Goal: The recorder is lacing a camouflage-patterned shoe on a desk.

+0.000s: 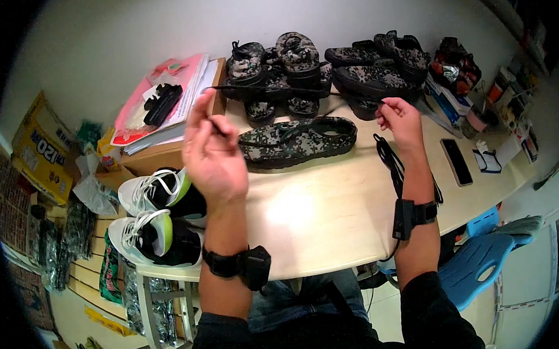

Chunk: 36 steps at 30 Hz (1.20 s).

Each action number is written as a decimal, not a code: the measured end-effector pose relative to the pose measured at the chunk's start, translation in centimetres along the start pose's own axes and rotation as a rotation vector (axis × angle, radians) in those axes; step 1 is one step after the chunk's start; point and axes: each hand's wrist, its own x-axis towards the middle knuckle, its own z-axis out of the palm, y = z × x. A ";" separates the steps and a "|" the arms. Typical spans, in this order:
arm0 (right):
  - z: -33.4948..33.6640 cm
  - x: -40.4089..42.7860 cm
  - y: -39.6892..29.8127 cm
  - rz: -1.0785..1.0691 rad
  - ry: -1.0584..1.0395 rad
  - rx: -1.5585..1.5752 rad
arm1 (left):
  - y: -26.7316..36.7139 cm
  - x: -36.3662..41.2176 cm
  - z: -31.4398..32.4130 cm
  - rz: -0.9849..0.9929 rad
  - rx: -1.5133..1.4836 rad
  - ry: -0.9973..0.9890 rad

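Observation:
A thin black shoelace (260,87) stretches through the air above the table. One end of it meets the raised fingers of my left hand (216,159), whose palm faces up. On the other side, my right hand (403,120) pinches the lace between thumb and fingertips. Beneath it, between my hands, a camouflage shoe (301,140) with a dark sole rests on its sole, toe to the left. My left hand hides part of its toe. Whether the lace is threaded through this shoe I cannot tell.
More camouflage shoes (297,55) are stacked along the wall, with another pile (378,74) to their right. White sneakers (145,233) stand at the table's left edge, near papers (189,84) on a box. A phone (456,162) and a black cable (392,164) lie right. A blue chair (478,263) stands below.

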 end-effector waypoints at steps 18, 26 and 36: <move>7.1 -5.7 -4.1 0.079 -0.622 0.011 | -4.7 -3.5 1.2 -0.420 0.714 -0.489; 8.0 -5.5 -3.1 0.117 -0.570 0.016 | -5.2 -3.0 0.4 -0.545 0.763 -0.401; 8.0 -5.1 -1.9 0.046 -0.541 0.107 | -4.5 -2.7 1.0 -0.562 0.712 -0.229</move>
